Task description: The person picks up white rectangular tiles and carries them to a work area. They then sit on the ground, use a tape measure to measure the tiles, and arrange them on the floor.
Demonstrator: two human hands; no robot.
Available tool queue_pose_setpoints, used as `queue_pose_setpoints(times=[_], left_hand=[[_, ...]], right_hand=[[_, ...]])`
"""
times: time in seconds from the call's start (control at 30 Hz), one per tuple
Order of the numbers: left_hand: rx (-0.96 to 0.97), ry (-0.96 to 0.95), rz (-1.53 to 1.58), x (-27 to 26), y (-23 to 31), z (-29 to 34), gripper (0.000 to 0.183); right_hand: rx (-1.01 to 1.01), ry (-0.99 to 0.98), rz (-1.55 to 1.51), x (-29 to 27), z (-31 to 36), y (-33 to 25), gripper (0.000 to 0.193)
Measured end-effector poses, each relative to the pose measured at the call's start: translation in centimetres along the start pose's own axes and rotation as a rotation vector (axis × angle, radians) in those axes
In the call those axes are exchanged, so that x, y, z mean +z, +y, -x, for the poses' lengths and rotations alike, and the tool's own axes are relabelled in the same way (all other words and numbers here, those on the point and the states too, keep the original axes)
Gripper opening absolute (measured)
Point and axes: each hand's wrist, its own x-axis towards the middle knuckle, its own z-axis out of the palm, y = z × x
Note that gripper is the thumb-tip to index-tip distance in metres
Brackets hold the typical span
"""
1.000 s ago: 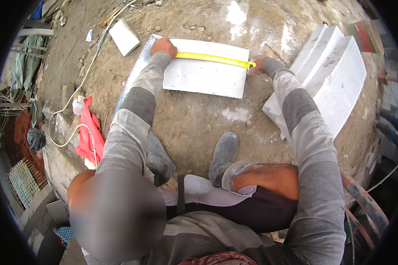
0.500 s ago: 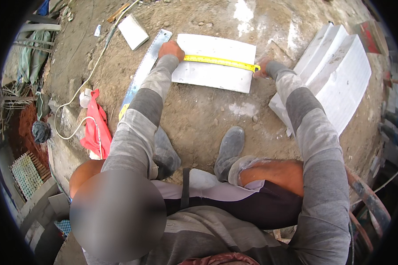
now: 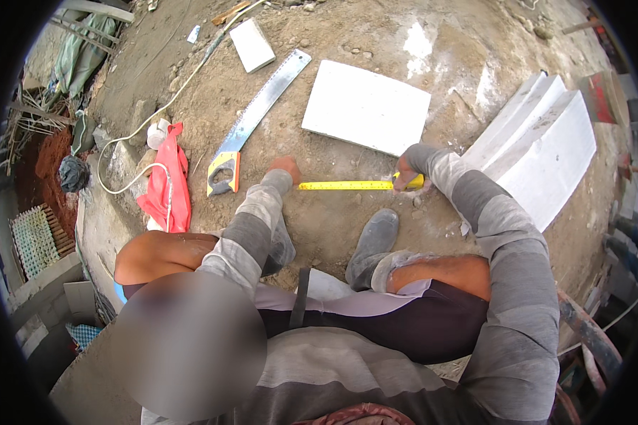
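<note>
A yellow tape measure (image 3: 347, 185) is stretched level over the bare dirt, between the white block (image 3: 367, 106) and my boots. My left hand (image 3: 285, 168) is closed at the tape's left end, its fingertips partly hidden. The yellow case lies in the grip of my right hand (image 3: 406, 176), just below the block's near right corner. The block rests flat on the ground, apart from both hands. Left of it lies a handsaw (image 3: 266, 98), its orange and black handle toward me.
A smaller white block (image 3: 252, 45) lies beyond the saw. Several large white blocks (image 3: 535, 145) are stacked at the right. A pale cord (image 3: 184, 86) runs along the left, by a red cloth (image 3: 169, 184) and a white cup-like object (image 3: 158, 133). My boot (image 3: 373, 241) stands close by.
Both hands have drawn the tape measure off the white block and toward me, and less tape shows between them. The view has shifted, so the saw's handle now shows fully.
</note>
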Motion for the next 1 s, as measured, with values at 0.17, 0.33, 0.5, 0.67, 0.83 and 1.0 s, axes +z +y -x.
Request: queue_pose_setpoints(times=[0.17, 0.33, 0.5, 0.67, 0.83, 1.0], left_hand=[[0.106, -0.292, 0.278, -7.5, 0.5, -0.1, 0.019], [0.214, -0.202, 0.827, -18.1, 1.2, 0.7, 0.036], [0.230, 0.315, 0.491, -27.8, -5.6, 1.1, 0.037], [0.242, 0.205, 0.023, -32.5, -9.6, 4.2, 0.039], [0.308, 0.192, 0.265, -25.0, -18.2, 6.1, 0.032], [0.198, 0.204, 0.291, -7.0, -22.7, 5.2, 0.035]], right_hand=[[-0.191, 0.243, -0.100, -1.0, 1.9, -0.4, 0.067], [-0.272, 0.584, -0.220, -1.3, 10.1, 3.9, 0.081], [-0.073, 1.355, -0.312, 2.5, 16.4, 8.2, 0.082], [0.371, 1.749, -0.500, 10.5, 16.3, 18.3, 0.065], [0.514, 1.770, -0.554, 15.1, 13.1, 24.6, 0.060], [0.650, 1.717, -0.484, 14.0, 13.1, 26.1, 0.061]])
